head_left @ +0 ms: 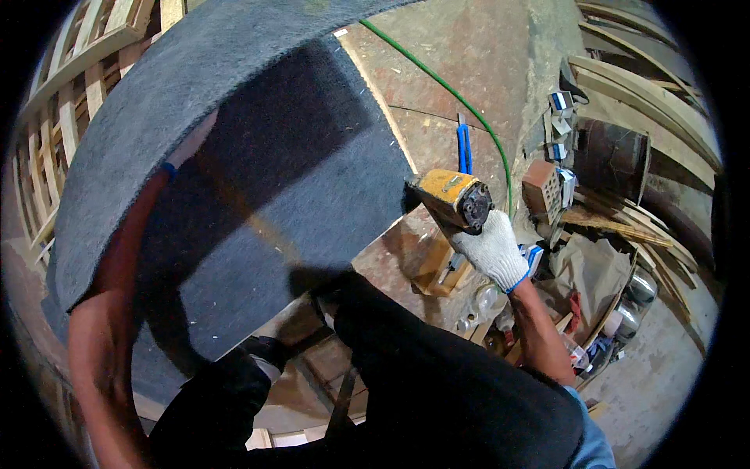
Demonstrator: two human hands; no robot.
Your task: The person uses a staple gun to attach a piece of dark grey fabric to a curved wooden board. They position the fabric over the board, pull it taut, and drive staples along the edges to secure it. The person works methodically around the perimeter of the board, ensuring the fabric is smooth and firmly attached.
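My right hand, in a white knit glove with a blue cuff, is closed around a yellow staple gun. The gun's nose is at the right corner of a panel covered in dark grey felt. On the left, my arm reaches in under a raised, curved strip of grey felt. Only part of my left hand shows past the blue cuff, in shadow; its fingers are hidden behind the strip. Just beyond the gun lies a blue-handled tool.
A green hose curves across the floor to the right. Near it are a hollow brick and small boxes. A wooden block, bottles and scraps lie beside my right arm. Slatted wooden frames stand far left.
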